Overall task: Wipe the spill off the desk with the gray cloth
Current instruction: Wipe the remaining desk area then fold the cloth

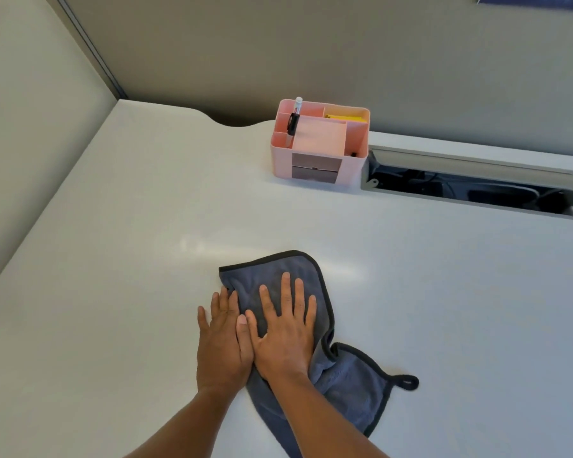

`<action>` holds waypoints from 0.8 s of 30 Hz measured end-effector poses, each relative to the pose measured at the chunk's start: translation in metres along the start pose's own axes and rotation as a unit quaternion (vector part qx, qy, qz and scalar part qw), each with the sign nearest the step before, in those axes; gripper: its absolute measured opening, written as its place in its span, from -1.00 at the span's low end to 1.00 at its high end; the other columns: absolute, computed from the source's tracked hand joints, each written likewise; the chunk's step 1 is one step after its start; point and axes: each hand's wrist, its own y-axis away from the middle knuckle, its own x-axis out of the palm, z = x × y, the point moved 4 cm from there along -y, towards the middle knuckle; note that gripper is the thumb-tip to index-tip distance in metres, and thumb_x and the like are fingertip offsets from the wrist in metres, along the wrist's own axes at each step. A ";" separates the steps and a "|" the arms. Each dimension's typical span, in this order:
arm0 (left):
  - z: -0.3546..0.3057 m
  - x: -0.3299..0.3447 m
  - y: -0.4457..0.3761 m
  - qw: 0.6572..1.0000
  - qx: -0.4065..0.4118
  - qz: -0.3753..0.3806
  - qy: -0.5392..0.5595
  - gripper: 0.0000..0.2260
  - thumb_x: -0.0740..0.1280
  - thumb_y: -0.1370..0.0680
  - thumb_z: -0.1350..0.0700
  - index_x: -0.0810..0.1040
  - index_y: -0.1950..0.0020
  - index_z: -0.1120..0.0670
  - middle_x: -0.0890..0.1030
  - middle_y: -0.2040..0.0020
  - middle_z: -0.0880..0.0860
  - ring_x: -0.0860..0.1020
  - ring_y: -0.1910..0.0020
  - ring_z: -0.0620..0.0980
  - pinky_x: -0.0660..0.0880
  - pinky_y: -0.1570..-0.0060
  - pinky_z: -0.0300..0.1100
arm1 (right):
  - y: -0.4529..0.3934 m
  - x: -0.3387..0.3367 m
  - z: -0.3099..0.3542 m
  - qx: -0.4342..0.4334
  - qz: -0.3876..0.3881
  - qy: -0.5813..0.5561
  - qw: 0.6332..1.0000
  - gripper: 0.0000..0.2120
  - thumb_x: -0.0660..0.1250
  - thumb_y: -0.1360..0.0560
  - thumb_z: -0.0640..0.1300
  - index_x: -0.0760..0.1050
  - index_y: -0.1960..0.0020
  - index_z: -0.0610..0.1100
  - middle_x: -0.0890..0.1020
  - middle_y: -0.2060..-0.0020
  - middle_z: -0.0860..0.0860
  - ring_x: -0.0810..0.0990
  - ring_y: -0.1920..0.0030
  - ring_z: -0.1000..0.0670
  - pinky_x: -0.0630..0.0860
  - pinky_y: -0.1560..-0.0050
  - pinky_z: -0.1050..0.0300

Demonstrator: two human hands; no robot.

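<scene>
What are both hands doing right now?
Left hand: open, flat, at the gray cloth's left edge.
Right hand: open, pressed flat on the cloth.

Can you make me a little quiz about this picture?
1. True or false: both hands lie flat on the cloth.
2. What colour is the organizer at the back of the desk?
3. The cloth's hanging loop points: A) toward the person's right, B) toward the organizer, C) toward the left.

Key
1. False: the right hand lies flat on it; the left hand rests mostly on the desk at its edge.
2. Pink.
3. A.
</scene>
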 end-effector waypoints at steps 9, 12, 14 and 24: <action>-0.090 0.043 -0.037 0.997 0.056 0.051 -0.013 -0.49 -0.14 -0.68 -0.05 0.06 -0.61 0.10 0.10 -0.62 0.04 -0.09 -0.59 -0.08 -0.24 -0.56 -0.10 | -0.031 -0.030 -0.086 0.072 -0.027 0.002 0.997 -0.27 -0.43 -0.55 0.35 0.07 -0.59 0.14 -0.16 -0.61 -0.05 -0.27 -0.60 -0.10 -0.22 -0.55 -0.21; -0.109 0.050 -0.051 0.996 0.066 0.051 0.013 -0.53 -0.03 -0.70 -0.01 0.09 -0.61 0.09 0.11 -0.61 0.04 -0.15 -0.54 -0.14 -0.21 -0.55 -0.14 | -0.045 -0.037 -0.103 0.085 -0.018 0.013 0.996 -0.28 -0.48 -0.52 0.36 -0.05 -0.60 0.16 -0.24 -0.60 -0.04 -0.34 -0.58 -0.10 -0.30 -0.54 -0.20; -0.120 0.053 -0.059 0.996 0.063 0.049 0.036 -0.54 0.01 -0.70 -0.01 0.11 -0.60 0.06 0.11 -0.61 0.03 -0.21 -0.50 -0.18 -0.14 -0.54 -0.15 | -0.055 -0.039 -0.113 0.094 0.000 0.027 0.995 -0.31 -0.46 -0.53 0.34 -0.13 -0.59 0.17 -0.32 -0.57 -0.03 -0.40 -0.56 -0.10 -0.36 -0.53 -0.19; -0.157 0.049 -0.093 0.973 -0.069 -0.021 0.220 -0.60 0.32 -0.59 0.11 0.41 -0.44 0.02 0.51 -0.36 0.00 0.49 -0.32 0.00 0.37 -0.26 -0.24 | -0.089 -0.088 -0.154 0.152 -0.059 -0.110 0.981 -0.43 0.13 -0.63 0.13 0.23 -0.56 -0.10 0.14 -0.59 -0.09 0.09 -0.58 -0.10 -0.01 -0.58 -0.06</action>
